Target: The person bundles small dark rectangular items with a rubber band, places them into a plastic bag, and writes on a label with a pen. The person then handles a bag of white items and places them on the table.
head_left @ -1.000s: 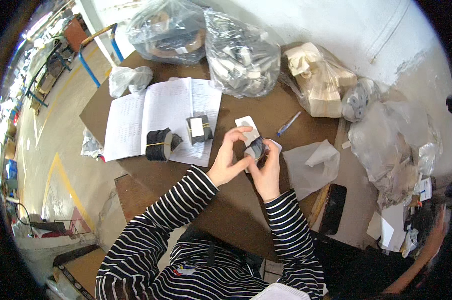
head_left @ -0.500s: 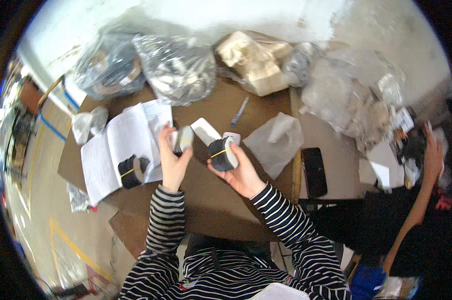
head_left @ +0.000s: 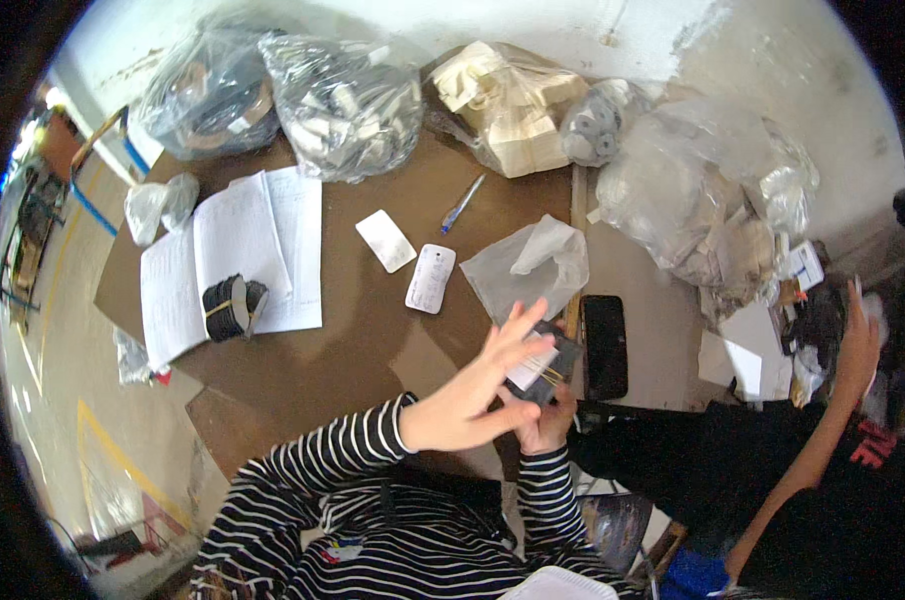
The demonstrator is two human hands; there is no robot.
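Observation:
My right hand [head_left: 548,428] holds a bundle of black flat pieces [head_left: 567,352] at the front right of the brown table. A yellow rubber band runs round the bundle, and a whitish tag [head_left: 533,371] lies against its face. Over it reaches my left hand [head_left: 463,398], its fingers stretched out and apart next to the tag; whether they touch it I cannot tell. Two white tags [head_left: 385,240] lie mid-table. A second banded black bundle [head_left: 231,308] sits on the open notebook [head_left: 235,235] at the left.
A blue pen [head_left: 463,203] and a clear plastic bag [head_left: 503,288] lie beyond my hands. Just right of the bundle is a black phone [head_left: 605,345]. Filled plastic bags [head_left: 348,110] line the wall. At the right, a co-worker's hand [head_left: 860,340] reaches over scattered packaging.
Both hands have moved right and nearer to me, with the black bundle still in my right hand. My left hand, closed on a pale piece before, has spread its fingers over the bundle.

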